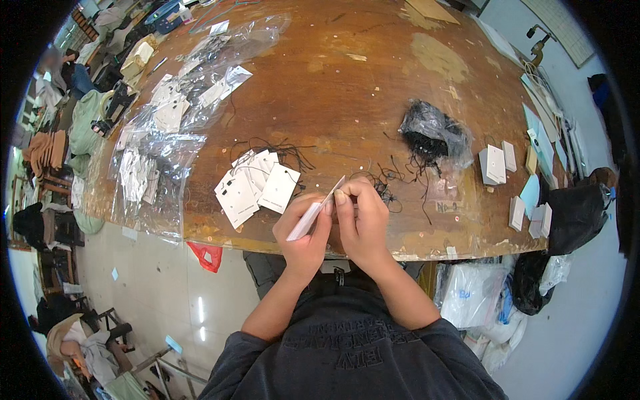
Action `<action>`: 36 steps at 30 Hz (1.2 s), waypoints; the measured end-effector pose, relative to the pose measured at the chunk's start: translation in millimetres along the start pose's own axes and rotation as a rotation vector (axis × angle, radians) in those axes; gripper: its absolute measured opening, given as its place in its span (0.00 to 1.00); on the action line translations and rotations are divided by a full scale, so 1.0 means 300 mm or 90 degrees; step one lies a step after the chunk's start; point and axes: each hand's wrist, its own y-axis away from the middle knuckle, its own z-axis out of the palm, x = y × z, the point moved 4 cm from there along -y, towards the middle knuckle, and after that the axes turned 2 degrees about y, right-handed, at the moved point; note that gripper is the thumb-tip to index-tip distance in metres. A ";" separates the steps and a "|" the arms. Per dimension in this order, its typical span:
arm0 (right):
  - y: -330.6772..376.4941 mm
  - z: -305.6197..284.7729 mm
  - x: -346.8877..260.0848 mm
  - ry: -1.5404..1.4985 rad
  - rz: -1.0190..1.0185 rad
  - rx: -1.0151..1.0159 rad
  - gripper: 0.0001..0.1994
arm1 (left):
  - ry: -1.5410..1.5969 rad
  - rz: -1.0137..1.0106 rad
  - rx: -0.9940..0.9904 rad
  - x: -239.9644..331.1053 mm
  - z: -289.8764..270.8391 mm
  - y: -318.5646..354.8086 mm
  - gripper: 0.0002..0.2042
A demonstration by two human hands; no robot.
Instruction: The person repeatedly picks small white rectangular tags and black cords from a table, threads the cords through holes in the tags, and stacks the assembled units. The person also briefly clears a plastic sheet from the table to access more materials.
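Over the table's near edge, my left hand [299,229] is closed around a small stack of white hang tags [305,223], held tilted and seen nearly edge-on. My right hand [362,218] pinches at the upper end of the tags, thumb and forefinger together. Whether a cord is between those fingertips is too small to tell. Just left of my hands lies a fanned pile of white hang tags [237,199] with black cords [288,153] trailing from it. Loose black cords [385,189] lie beyond my right hand.
A clear plastic bag of black cords [430,130] sits to the right. Small white tag stacks [493,165] stand near the right edge. Clear plastic bags with strung tags [139,175] cover the left side of the worn wooden table [320,87]. A red bag [205,256] hangs below the edge.
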 end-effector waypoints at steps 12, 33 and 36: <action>-0.007 -0.003 0.026 -0.142 0.131 -0.047 0.04 | -0.242 0.272 -0.034 0.045 0.008 -0.013 0.11; -0.124 -0.135 0.277 0.664 -0.030 -0.125 0.07 | 0.209 -0.168 0.281 -0.145 -0.279 -0.178 0.16; -0.133 -0.136 0.280 0.561 -0.030 -0.113 0.05 | 0.158 -0.174 0.242 -0.141 -0.258 -0.143 0.17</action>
